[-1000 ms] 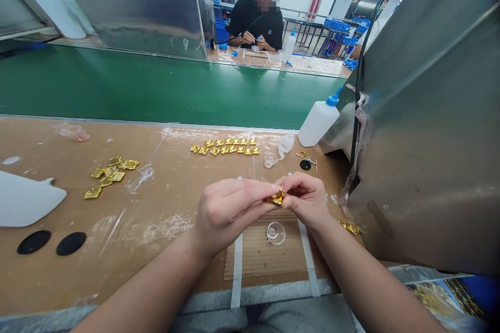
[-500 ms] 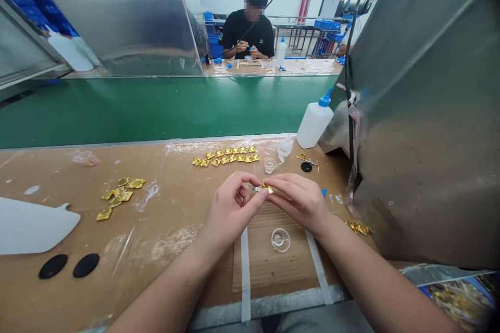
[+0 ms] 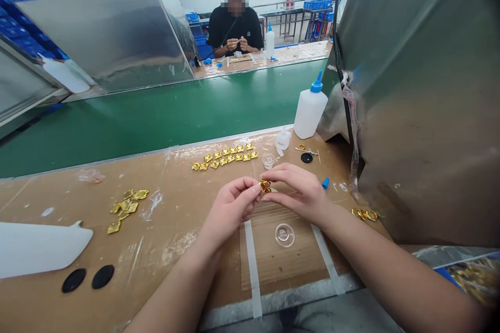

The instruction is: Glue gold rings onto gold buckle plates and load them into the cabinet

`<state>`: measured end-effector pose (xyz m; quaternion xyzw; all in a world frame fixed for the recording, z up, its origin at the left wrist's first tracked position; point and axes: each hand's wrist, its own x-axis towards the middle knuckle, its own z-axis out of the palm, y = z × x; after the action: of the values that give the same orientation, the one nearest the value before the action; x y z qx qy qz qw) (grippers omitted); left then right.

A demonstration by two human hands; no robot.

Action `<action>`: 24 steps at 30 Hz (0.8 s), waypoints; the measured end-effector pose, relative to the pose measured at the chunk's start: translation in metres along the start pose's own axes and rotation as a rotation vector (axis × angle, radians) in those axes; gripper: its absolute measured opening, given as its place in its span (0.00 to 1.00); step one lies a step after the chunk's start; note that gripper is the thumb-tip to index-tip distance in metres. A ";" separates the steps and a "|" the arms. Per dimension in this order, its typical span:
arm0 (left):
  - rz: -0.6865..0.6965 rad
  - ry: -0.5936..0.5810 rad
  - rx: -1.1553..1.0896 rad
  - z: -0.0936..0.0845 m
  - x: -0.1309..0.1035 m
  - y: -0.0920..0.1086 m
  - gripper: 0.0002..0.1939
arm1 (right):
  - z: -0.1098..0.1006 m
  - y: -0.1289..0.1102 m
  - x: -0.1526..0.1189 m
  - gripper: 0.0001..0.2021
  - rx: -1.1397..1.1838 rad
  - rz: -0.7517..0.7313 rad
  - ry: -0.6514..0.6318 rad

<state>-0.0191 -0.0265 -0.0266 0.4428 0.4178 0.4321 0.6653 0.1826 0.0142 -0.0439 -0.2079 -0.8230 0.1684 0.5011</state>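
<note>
My left hand (image 3: 231, 204) and my right hand (image 3: 300, 191) meet over the brown worktable (image 3: 175, 250), both pinching one small gold metal piece (image 3: 265, 186) between their fingertips. A small clear round dish (image 3: 285, 234) lies on the cardboard pad (image 3: 285, 257) just below my hands. Two neat rows of gold square pieces (image 3: 226, 156) lie beyond my hands. A loose pile of the same gold pieces (image 3: 125, 207) sits to the left.
A white squeeze bottle with a blue cap (image 3: 310, 109) stands at the back right beside a big metal housing (image 3: 422, 99). A white plastic shape (image 3: 39, 247) and two black discs (image 3: 88, 278) lie at the left. Behind runs a green conveyor belt (image 3: 156, 109); a person (image 3: 234, 23) works across it.
My view has tilted and shifted, so the table slopes in frame. My hands stayed together on the gold piece, turning it slightly between the fingertips.
</note>
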 end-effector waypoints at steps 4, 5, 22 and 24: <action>-0.040 -0.053 -0.149 -0.002 0.001 0.001 0.15 | 0.000 0.001 -0.001 0.17 0.169 0.104 -0.014; -0.048 -0.059 -0.171 -0.003 0.001 0.002 0.14 | 0.000 0.001 -0.001 0.16 0.190 0.113 -0.018; -0.074 -0.077 -0.198 -0.006 -0.003 0.004 0.17 | -0.001 0.004 -0.002 0.19 0.139 -0.009 -0.057; -0.081 -0.081 -0.198 -0.006 -0.003 0.004 0.17 | 0.000 0.005 -0.003 0.19 0.139 -0.010 -0.060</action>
<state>-0.0268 -0.0274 -0.0242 0.3749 0.3632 0.4257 0.7391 0.1850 0.0171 -0.0488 -0.1634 -0.8250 0.2286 0.4903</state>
